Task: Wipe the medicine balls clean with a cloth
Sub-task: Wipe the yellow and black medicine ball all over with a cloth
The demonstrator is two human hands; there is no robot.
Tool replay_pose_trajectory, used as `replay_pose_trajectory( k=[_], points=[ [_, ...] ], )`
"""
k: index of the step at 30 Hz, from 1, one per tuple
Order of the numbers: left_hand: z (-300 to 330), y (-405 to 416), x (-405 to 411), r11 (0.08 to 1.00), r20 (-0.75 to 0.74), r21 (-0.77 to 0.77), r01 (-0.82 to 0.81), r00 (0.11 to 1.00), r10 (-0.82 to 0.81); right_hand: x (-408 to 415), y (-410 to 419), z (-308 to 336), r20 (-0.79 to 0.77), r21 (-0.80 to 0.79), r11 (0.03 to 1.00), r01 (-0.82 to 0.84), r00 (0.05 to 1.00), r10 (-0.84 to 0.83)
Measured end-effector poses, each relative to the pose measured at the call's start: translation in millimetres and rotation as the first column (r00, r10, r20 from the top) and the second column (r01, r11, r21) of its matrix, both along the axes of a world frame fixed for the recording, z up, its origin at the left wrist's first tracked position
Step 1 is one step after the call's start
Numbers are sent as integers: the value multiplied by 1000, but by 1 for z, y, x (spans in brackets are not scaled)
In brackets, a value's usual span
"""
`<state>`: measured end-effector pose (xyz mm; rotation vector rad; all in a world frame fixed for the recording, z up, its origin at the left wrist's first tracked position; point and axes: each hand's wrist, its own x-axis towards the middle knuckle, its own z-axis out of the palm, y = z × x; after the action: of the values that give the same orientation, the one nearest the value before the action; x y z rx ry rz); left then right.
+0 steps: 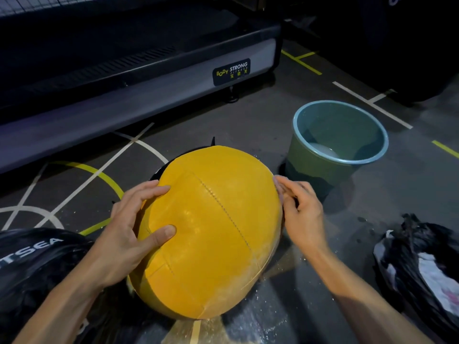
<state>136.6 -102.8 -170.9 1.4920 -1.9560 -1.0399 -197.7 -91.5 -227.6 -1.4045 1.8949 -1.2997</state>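
A yellow medicine ball (208, 232) with stitched seams stands on the floor (248, 120) directly in front of the person, its surface showing pale, dusty patches toward the lower right. The left hand (131, 232) lies flat against the ball's left side, fingers spread and straight, thumb pressed onto the yellow panel. The right hand (301, 212) is at the ball's upper right edge, fingers curled and pinching a small piece of pale cloth (279, 187) against the ball; only a sliver of the cloth shows.

A second, black medicine ball (32, 269) with white lettering sits at the left, just beside the left forearm. Something black shows from behind the yellow ball; what it is cannot be told.

A green bucket (310, 157) with a blue rim stands on the floor just beyond the right hand, holding water. A black plastic bag (409, 244) with white material inside lies at the far right. A treadmill base (139, 100) labelled "BODY STRONG" runs along the back left. The dark floor carries white and yellow painted lines, and looks wet with pale specks near the ball.
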Motion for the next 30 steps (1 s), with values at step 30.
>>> replay_pose_trajectory(
  k=[30],
  points=[
    [43, -22, -28, 958, -114, 285, -23, 992, 58, -13, 60, -6, 568, 78, 989, 129, 809, -150]
  ],
)
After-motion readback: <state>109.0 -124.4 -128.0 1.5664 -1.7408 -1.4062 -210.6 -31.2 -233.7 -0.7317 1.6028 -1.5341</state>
